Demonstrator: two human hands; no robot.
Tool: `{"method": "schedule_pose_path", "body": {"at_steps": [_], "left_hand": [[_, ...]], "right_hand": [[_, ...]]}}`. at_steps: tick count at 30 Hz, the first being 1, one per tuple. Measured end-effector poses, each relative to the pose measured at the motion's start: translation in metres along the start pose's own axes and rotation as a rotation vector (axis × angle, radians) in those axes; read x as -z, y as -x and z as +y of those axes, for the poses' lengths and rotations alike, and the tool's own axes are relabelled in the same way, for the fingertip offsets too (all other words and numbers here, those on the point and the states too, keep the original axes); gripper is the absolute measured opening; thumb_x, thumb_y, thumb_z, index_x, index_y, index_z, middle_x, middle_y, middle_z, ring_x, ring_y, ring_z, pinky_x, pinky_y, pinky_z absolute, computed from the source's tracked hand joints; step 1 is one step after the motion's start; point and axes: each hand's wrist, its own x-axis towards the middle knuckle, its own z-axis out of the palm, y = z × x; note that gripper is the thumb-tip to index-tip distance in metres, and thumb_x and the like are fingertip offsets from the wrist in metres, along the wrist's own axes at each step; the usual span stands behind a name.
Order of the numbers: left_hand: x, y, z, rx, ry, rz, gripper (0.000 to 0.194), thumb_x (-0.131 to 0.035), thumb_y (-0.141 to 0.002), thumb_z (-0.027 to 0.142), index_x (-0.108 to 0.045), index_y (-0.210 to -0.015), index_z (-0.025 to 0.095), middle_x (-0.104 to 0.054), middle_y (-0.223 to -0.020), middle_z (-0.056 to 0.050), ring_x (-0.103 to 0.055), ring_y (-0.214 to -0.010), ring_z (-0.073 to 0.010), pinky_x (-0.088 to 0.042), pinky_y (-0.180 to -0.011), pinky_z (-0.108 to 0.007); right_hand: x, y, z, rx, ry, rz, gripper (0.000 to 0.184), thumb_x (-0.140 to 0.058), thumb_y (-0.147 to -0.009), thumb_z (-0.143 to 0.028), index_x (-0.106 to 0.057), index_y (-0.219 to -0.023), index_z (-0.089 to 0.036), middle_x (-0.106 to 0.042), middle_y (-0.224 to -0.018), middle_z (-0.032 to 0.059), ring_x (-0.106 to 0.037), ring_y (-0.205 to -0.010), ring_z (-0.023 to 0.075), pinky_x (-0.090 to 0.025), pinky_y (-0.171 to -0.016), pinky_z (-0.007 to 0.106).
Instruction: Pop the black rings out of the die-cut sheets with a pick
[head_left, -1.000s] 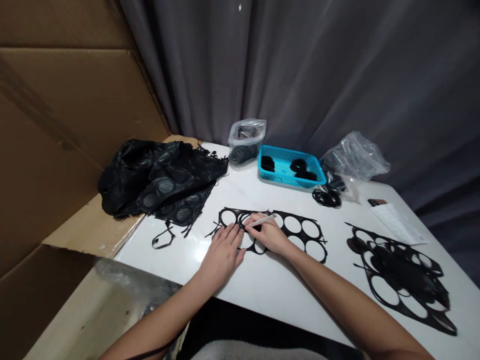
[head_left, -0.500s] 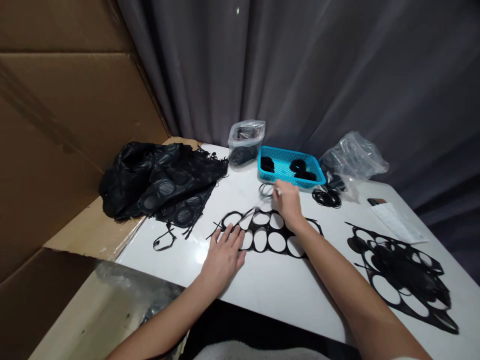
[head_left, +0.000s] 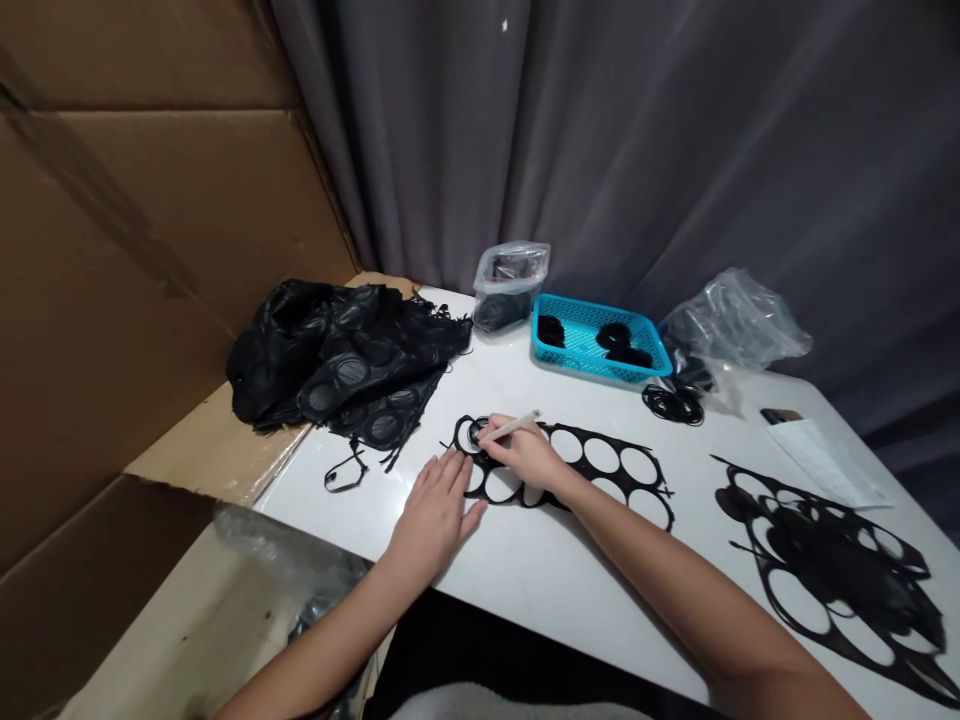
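A black sheet with rows of large round holes (head_left: 581, 478) lies flat on the white table. My left hand (head_left: 436, 505) rests open on its left end, fingers stretched out and pressing near the holes. My right hand (head_left: 525, 455) is closed around a slim white pen-like tool (head_left: 514, 427), tilted with its back end up to the right. The tool's lower end is at the upper left hole, where a thin dark ring (head_left: 474, 432) shows beside the fingertips. The right hand hides part of the sheet's middle.
A blue basket (head_left: 600, 372) with bundled black rings stands at the back, beside a plastic container (head_left: 510, 290). Black rings (head_left: 673, 404) lie right of it. Black punched material (head_left: 352, 365) is heaped left; more cut sheets (head_left: 847, 570) lie right, near a paper (head_left: 825, 462).
My right hand has moved from near the basket, left and toward me, to the sheet's upper left hole. My left hand stays on the sheet. The view has shifted slightly.
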Motion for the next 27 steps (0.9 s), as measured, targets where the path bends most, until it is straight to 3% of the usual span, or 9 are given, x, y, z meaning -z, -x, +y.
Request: {"method": "schedule_pose_path", "body": {"at_steps": [6, 18, 23, 27], "left_hand": [[-0.002, 0.0, 0.0, -0.003, -0.012, 0.008, 0.049, -0.057, -0.096, 0.035, -0.053, -0.135, 0.006, -0.059, -0.136, -0.019, -0.053, -0.128, -0.035, -0.038, -0.111, -0.049], [-0.005, 0.001, 0.0, 0.021, 0.014, -0.005, 0.05, -0.057, -0.095, 0.035, -0.051, -0.137, 0.008, -0.056, -0.141, -0.017, -0.05, -0.132, -0.0338, -0.036, -0.114, -0.05], [-0.005, 0.001, 0.0, 0.021, 0.027, -0.016, 0.051, -0.058, -0.094, 0.036, -0.052, -0.137, 0.009, -0.056, -0.141, -0.017, -0.05, -0.133, -0.0342, -0.036, -0.114, -0.051], [-0.006, 0.001, -0.002, -0.001, 0.058, 0.016, 0.05, -0.056, -0.095, 0.035, -0.05, -0.137, 0.009, -0.056, -0.141, -0.018, -0.049, -0.134, -0.0331, -0.036, -0.115, -0.051]], "right_hand": [[-0.006, 0.003, 0.002, 0.031, 0.028, -0.047, 0.009, -0.059, -0.085, -0.019, -0.06, -0.077, -0.022, -0.071, -0.093, 0.0024, -0.064, -0.091, 0.0199, -0.047, -0.086, 0.034], [-0.007, 0.002, 0.007, 0.061, -0.005, -0.057, 0.01, -0.061, -0.086, -0.017, -0.06, -0.077, -0.022, -0.071, -0.093, 0.0012, -0.063, -0.092, 0.0198, -0.046, -0.086, 0.034], [-0.01, 0.005, 0.01, 0.178, 0.073, -0.043, 0.013, -0.059, -0.088, -0.013, -0.059, -0.079, -0.022, -0.069, -0.09, 0.0021, -0.061, -0.09, 0.0198, -0.046, -0.083, 0.032], [-0.02, 0.014, 0.011, 0.374, 0.331, -0.072, 0.012, -0.052, -0.094, -0.012, -0.059, -0.087, -0.021, -0.068, -0.093, 0.0066, -0.059, -0.091, 0.0223, -0.042, -0.084, 0.036]]}}
